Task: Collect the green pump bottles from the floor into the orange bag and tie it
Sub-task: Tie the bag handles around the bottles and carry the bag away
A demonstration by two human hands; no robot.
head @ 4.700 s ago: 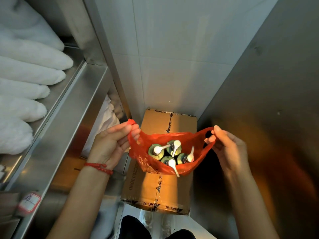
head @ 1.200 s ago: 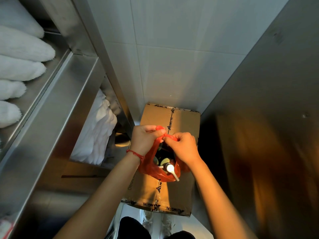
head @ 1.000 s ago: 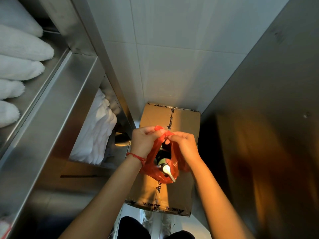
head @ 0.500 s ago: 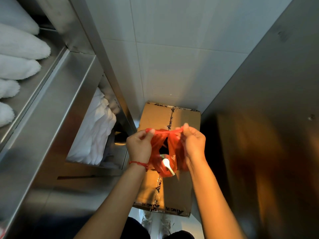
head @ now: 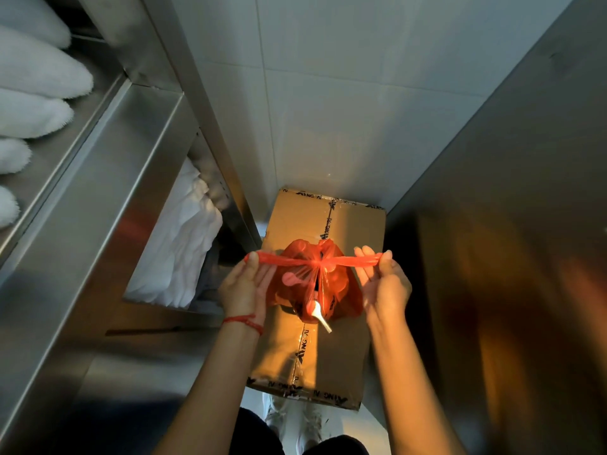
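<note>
Since half a second ago: hands farther apart, bag handles drawn out into one taut strip, knot cinched at the middle. Earlier still, bag mouth wide open with several pump tops showing; now gathered shut.

Left hand (head: 244, 287) pinched on the left end of the handle strip (head: 289, 261), thumb and fingers closed on the plastic. Right hand (head: 384, 284) pinched likewise on the right end. Hands well apart, one on each side of the orange bag (head: 338, 290), palms turned toward it. Red string bracelet (head: 244, 322) on the left wrist.

Strip running left to right, nearly level, crossing at a knot (head: 318, 262) above the middle of the bag. Bag hanging below the knot, over the upper half of a taped cardboard box (head: 348, 356); cannot tell whether resting on it or held just above.

Pump bottles dim shapes through the orange plastic, count unclear. One white pump spout (head: 320, 318) poking out through the near side of the bag, long axis slanting down and to the right, tip toward the person.

Box long axis running away from the person, far end near the tiled wall (head: 345, 110). Steel shelves (head: 108, 165) on the left, holding white towels (head: 36, 83). Steel panel (head: 512, 192) on the right.
</note>
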